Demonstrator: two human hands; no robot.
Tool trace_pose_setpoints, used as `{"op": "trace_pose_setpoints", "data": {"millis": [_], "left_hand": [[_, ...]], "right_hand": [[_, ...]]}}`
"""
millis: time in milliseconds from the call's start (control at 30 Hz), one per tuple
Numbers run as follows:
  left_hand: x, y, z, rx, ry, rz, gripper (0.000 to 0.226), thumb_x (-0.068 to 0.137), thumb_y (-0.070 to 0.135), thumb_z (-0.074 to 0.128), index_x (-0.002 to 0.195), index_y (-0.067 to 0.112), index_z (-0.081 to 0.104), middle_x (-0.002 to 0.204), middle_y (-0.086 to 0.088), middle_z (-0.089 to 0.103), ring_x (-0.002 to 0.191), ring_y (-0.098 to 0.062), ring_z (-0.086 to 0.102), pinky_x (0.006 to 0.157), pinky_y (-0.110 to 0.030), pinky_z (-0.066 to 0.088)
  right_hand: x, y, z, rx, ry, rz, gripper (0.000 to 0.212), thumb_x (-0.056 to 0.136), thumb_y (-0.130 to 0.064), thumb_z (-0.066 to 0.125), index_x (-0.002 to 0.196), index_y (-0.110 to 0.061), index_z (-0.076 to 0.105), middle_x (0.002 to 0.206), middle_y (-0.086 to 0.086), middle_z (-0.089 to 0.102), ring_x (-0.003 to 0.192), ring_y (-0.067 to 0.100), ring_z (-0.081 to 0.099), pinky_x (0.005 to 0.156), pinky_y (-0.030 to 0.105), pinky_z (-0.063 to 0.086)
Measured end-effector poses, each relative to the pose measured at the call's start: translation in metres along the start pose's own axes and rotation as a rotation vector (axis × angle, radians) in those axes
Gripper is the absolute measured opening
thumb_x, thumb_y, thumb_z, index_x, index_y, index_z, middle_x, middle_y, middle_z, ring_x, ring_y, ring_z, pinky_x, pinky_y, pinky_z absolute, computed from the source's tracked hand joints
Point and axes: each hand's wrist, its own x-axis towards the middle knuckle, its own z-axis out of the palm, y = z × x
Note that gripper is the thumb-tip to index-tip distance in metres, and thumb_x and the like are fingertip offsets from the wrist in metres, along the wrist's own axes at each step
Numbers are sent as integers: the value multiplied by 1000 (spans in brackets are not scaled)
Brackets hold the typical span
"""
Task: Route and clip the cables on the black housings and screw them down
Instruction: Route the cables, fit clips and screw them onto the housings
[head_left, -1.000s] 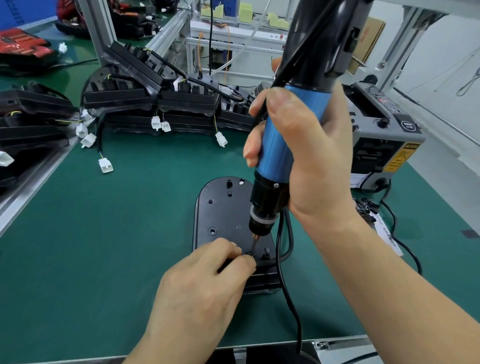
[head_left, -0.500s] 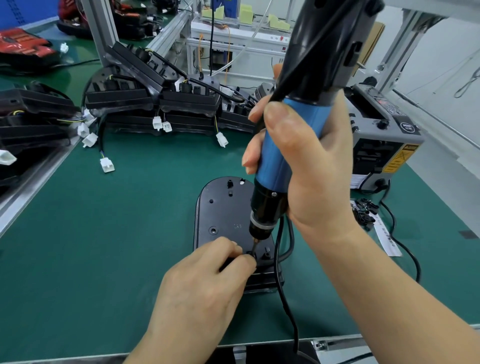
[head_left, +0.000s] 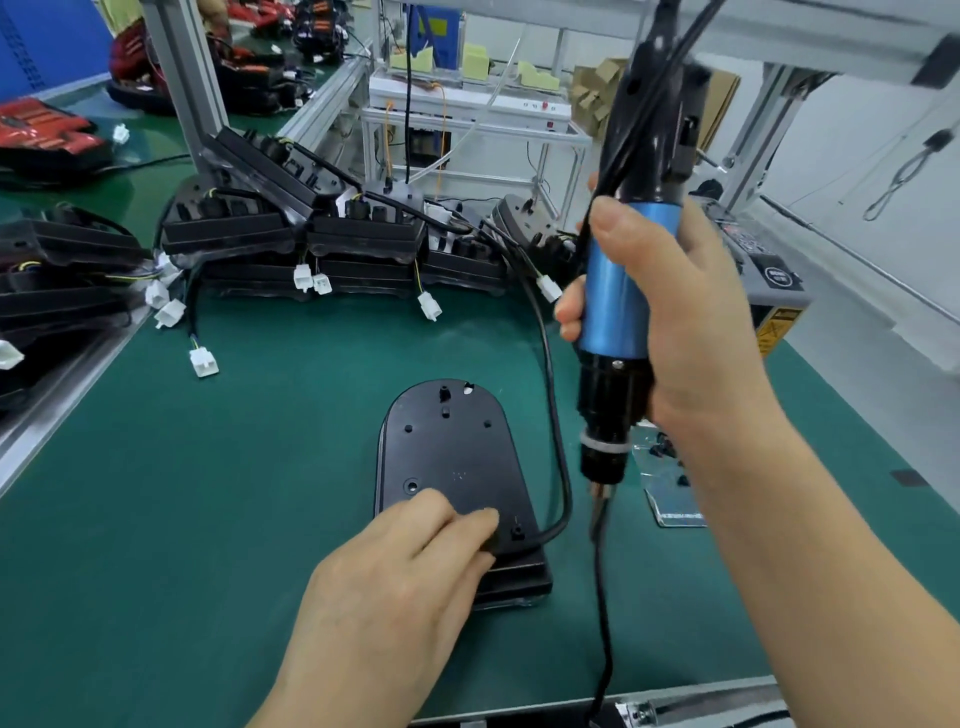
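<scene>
A black housing (head_left: 452, 457) lies flat on the green mat in front of me. My left hand (head_left: 395, 587) rests on its near end, with the fingers laid on the surface beside a small clip point (head_left: 517, 532). A black cable (head_left: 553, 405) leaves the housing's near right corner and curves up along its right side toward the back. My right hand (head_left: 680, 322) grips a blue and black electric screwdriver (head_left: 615, 312) upright. Its bit (head_left: 600, 499) hangs above the mat just right of the cable, clear of the housing.
Several black housings (head_left: 363, 244) with white connectors are stacked along the back, and more (head_left: 62, 270) lie at the left edge. A grey machine (head_left: 774, 280) stands behind my right hand. A clear bag of small black parts (head_left: 670, 483) lies to the right. The screwdriver's cord (head_left: 602, 623) drops over the front edge.
The screwdriver has lifted off the housing's near end and moved right. My left fingers have let go of their pinch at the bit and now lie on the housing.
</scene>
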Motion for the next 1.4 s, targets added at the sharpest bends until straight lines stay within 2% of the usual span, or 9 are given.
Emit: {"op": "trace_pose_setpoints", "data": {"millis": [133, 400, 533, 600, 700, 967, 1133, 1300, 1400], "left_hand": [[3, 2, -1, 27, -5, 28, 25, 84, 28, 49, 81, 23, 73, 72, 7, 57, 60, -11, 55, 37, -23, 43], [4, 2, -1, 38, 5, 35, 28, 83, 31, 47, 82, 23, 74, 72, 6, 57, 62, -10, 52, 33, -27, 42], [4, 1, 0, 20, -20, 15, 31, 83, 34, 45, 85, 25, 75, 75, 7, 58, 66, -7, 47, 32, -28, 42], [4, 0, -1, 16, -28, 14, 31, 84, 34, 45, 85, 25, 75, 75, 8, 58, 66, -7, 48, 32, -27, 41], [5, 1, -1, 14, -21, 19, 31, 84, 34, 45, 84, 25, 75, 74, 7, 58, 67, -7, 46, 32, -25, 40], [6, 3, -1, 21, 5, 19, 30, 83, 33, 46, 81, 24, 75, 72, 7, 59, 69, -8, 45, 32, -25, 42], [5, 3, -1, 20, 11, 14, 31, 82, 33, 46, 80, 24, 75, 71, 7, 58, 69, -9, 44, 33, -25, 42], [5, 3, -1, 20, 26, 17, 29, 82, 31, 47, 79, 24, 75, 70, 7, 58, 68, -8, 44, 34, -24, 42], [5, 2, 1, 20, 31, 20, 30, 82, 32, 46, 79, 23, 75, 70, 7, 57, 68, -8, 44, 34, -24, 43]], "right_hand": [[2, -8, -44, -199, 57, 117, 23, 79, -36, 67, 95, -24, 58, 69, -1, 62, 53, 18, 63, 50, 26, 51], [-3, 9, -147, -380, 483, 309, 23, 88, -28, 61, 103, -16, 50, 69, 10, 58, 42, 14, 61, 42, 25, 51], [-4, 39, -193, -480, 582, 537, 24, 85, -27, 61, 97, -12, 47, 84, 17, 57, 50, 26, 64, 52, 36, 56], [-2, 55, -209, -644, 572, 650, 28, 82, -28, 63, 96, -8, 50, 92, 22, 60, 70, 36, 67, 70, 49, 57], [-1, 76, -219, -866, 496, 827, 57, 81, -37, 65, 120, 0, 47, 111, 26, 58, 94, 39, 62, 86, 51, 53], [16, 89, -207, -1255, 320, 958, 67, 83, -40, 66, 131, 0, 44, 130, 22, 50, 107, 35, 54, 78, 37, 45], [17, 92, -198, -1370, 323, 989, 66, 81, -37, 66, 131, -3, 39, 129, 19, 51, 107, 36, 55, 83, 39, 48], [13, 89, -198, -1571, 236, 985, 75, 81, -58, 59, 134, -11, 33, 127, 11, 56, 111, 33, 55, 74, 37, 40], [11, 84, -202, -1666, 168, 1008, 79, 81, -69, 50, 137, -15, 34, 133, 7, 53, 117, 31, 53, 79, 37, 38]]}}
